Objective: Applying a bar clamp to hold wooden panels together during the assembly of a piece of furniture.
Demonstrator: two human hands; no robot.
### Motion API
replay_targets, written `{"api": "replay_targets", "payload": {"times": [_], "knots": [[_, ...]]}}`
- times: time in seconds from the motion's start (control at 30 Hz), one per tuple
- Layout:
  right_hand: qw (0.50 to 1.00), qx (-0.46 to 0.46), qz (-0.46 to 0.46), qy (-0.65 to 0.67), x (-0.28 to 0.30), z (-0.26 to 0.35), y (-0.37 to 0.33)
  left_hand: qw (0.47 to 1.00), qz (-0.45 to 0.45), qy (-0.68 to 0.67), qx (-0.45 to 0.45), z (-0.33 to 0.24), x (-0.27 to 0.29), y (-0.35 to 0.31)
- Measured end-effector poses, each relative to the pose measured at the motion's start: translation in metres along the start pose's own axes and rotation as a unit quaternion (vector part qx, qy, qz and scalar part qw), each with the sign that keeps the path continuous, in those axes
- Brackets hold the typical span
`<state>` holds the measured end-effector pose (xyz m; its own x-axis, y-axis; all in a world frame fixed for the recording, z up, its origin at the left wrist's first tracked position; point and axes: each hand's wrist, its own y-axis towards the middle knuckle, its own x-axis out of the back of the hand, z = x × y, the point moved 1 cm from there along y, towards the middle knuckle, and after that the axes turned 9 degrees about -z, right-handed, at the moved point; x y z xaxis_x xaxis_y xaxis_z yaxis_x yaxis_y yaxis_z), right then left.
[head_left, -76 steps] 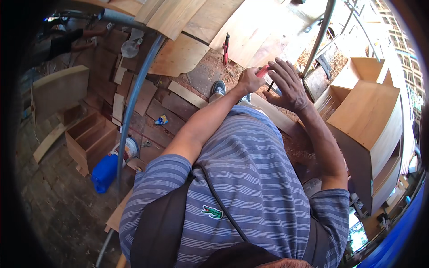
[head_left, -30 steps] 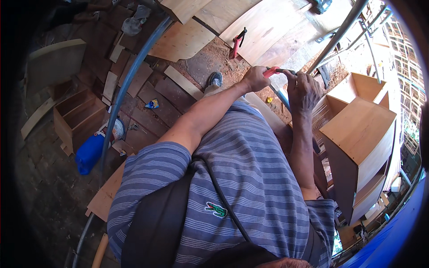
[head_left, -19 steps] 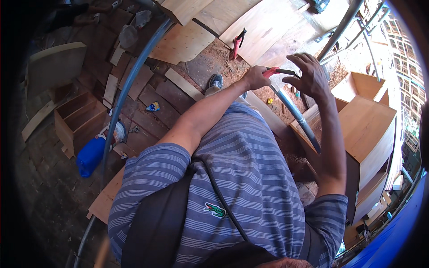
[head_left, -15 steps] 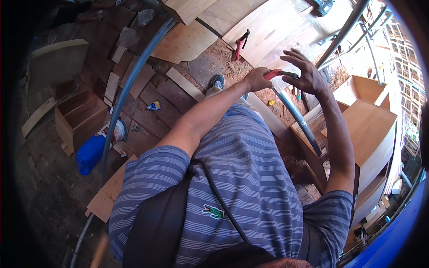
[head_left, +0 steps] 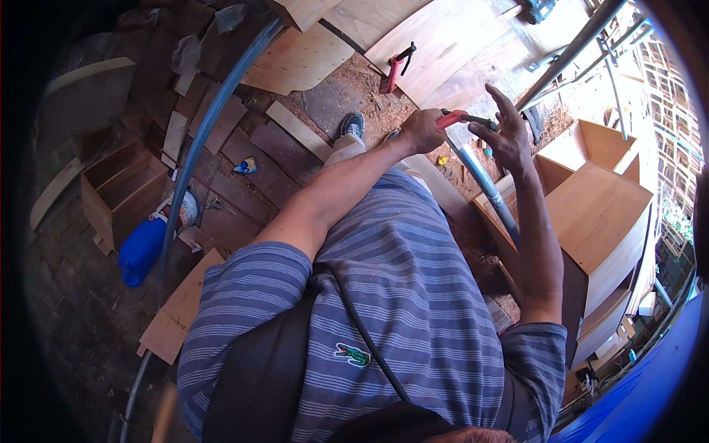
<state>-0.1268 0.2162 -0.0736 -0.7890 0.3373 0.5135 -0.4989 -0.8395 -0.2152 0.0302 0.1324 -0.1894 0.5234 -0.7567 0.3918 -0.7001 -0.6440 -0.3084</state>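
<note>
In front of my body I hold a pipe clamp (head_left: 453, 119) with a red head, a black screw handle and a long grey-blue pipe (head_left: 487, 187) slanting down to the right. My left hand (head_left: 422, 131) is closed round the red head. Beside the black handle, my right hand (head_left: 511, 139) has its fingers apart; its thumb side is close to the handle, and whether it touches cannot be made out. My right forearm hides the pipe's lower end. Farther off, a second red clamp (head_left: 388, 80) with a black handle stands at the edge of pale wooden boards (head_left: 443, 44).
Wooden cabinets (head_left: 602, 210) stand at the right. A blue metal tube (head_left: 221, 125) curves up on the left, near a small wooden shelf unit (head_left: 122, 188) and a blue jug (head_left: 140, 251). Wood scraps (head_left: 295, 129) and sawdust cover the floor; a power tool (head_left: 539, 10) lies far off.
My right hand has turned, its fingers now pointing more upward beside the handle. My left hand keeps its grip on the clamp. The view has shifted slightly.
</note>
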Motion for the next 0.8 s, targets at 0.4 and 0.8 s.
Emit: {"api": "replay_targets", "payload": {"times": [0.4,0.8], "knots": [[0.95,-0.1,-0.236,0.178,-0.052,0.008,-0.025,1.0,0.006,-0.03,0.003,-0.009,0.003,-0.005],[0.865,-0.132,-0.409,0.261,-0.081,0.011,-0.02,1.0,0.002,-0.001,0.007,0.004,-0.007,-0.003]]}}
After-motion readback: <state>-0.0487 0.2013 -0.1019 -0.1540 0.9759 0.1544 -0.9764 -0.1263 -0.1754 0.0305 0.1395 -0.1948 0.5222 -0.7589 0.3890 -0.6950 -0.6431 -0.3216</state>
